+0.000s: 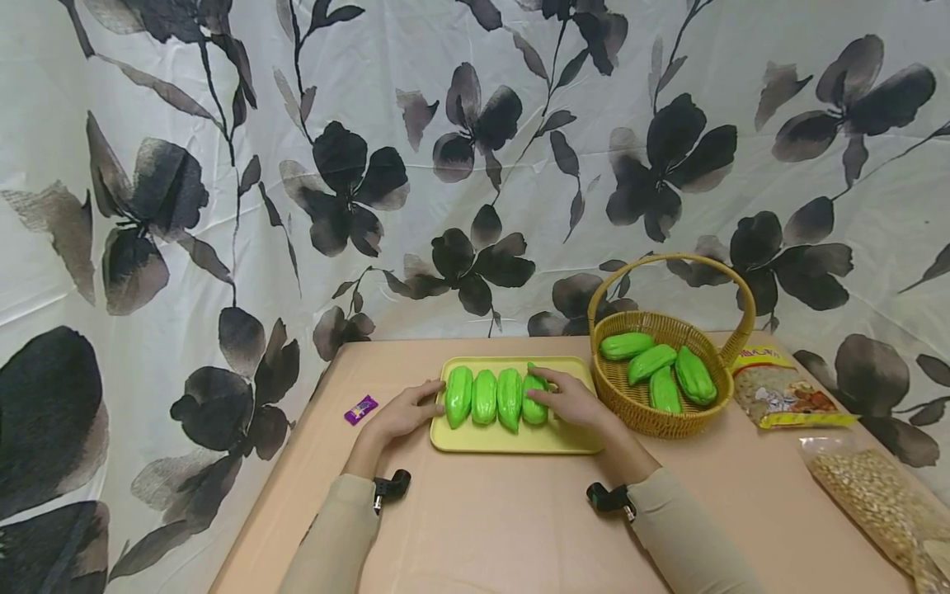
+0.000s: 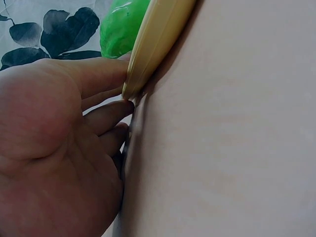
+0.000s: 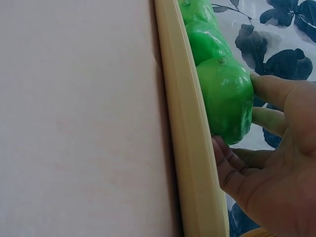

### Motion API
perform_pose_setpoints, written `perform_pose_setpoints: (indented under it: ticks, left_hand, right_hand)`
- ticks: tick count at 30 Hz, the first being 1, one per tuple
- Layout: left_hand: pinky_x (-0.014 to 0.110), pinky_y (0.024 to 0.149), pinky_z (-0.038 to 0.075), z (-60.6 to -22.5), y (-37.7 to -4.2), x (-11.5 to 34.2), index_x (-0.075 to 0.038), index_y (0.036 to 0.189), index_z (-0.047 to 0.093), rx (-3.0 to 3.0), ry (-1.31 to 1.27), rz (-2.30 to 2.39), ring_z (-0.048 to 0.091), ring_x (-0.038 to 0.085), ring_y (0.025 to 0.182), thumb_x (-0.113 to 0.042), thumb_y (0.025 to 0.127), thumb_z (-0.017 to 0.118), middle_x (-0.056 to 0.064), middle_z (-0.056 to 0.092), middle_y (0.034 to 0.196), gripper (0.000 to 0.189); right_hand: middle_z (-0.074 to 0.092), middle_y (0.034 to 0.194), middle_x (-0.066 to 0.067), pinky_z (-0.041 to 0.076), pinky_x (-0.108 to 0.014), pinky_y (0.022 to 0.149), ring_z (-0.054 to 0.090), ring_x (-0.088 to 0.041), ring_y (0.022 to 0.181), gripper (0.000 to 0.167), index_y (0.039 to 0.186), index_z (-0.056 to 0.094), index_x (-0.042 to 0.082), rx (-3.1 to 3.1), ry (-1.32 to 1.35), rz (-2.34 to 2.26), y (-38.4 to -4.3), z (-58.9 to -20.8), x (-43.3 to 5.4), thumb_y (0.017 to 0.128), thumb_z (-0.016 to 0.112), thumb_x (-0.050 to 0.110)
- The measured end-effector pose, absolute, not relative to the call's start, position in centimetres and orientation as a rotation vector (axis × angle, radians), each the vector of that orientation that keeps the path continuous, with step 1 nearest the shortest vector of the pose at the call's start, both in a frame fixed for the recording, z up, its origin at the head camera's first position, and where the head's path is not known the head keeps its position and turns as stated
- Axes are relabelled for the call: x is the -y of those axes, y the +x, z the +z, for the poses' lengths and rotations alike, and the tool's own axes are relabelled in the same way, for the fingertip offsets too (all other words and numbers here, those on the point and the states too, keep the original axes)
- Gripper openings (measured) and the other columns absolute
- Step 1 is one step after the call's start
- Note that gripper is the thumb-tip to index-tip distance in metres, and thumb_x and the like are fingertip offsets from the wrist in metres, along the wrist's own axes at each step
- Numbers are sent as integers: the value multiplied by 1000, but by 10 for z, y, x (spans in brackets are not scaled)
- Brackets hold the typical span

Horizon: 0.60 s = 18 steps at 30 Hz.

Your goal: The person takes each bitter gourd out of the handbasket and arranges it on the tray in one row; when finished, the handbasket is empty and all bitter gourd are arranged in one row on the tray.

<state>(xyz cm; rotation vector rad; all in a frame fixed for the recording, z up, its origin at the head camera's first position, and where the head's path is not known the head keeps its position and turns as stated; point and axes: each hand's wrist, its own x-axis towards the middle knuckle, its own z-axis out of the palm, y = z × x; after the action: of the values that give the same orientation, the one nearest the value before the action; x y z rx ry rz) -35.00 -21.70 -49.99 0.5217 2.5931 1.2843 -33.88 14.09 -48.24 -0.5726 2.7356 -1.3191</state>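
Note:
Four glossy, ridged green pepper-like vegetables lie in a row on a yellow tray (image 1: 512, 444), the leftmost vegetable (image 1: 458, 398) near its left rim. My right hand (image 1: 575, 402) holds the rightmost vegetable (image 3: 224, 98), with thumb and fingers spread about its rounded end. At the tray's opposite side, my left hand (image 1: 404, 411) reaches over the left rim with loosely bent fingers. In the left wrist view, fingertips touch the tray edge (image 2: 158, 44) beside a green vegetable (image 2: 123, 29).
A wicker basket (image 1: 631, 412) with a tall handle stands right of the tray, holding several more green vegetables (image 1: 696, 375). Farther right lie a yellow-and-clear food bag (image 1: 787, 388) and a clear bag of pale kernels (image 1: 872, 495). A small purple packet (image 1: 360, 410) lies left of the tray.

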Motion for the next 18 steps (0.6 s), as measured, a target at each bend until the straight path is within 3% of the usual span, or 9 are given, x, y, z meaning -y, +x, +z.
perform_pose_setpoints:
  ticks: [9,18]
  left_hand:
    - [55,132,12,-501,-351,217,-7,158,44,-2600,518,1277,17,39,160,-29,103,65,17,34,168,63]
    - [55,132,12,-501,-351,217,-8,158,45,-2599,520,1276,17,38,161,-29,103,65,16,34,168,62]
  right_hand:
    - [46,161,-17,36,-62,122,40,-46,148,61,156,48,6,-2713,-553,-1344,-339,-483,-141,104,65,33]
    - [46,162,-17,42,-57,117,43,-39,148,61,157,47,10,-2715,-559,-1338,-341,-486,-141,104,64,35]
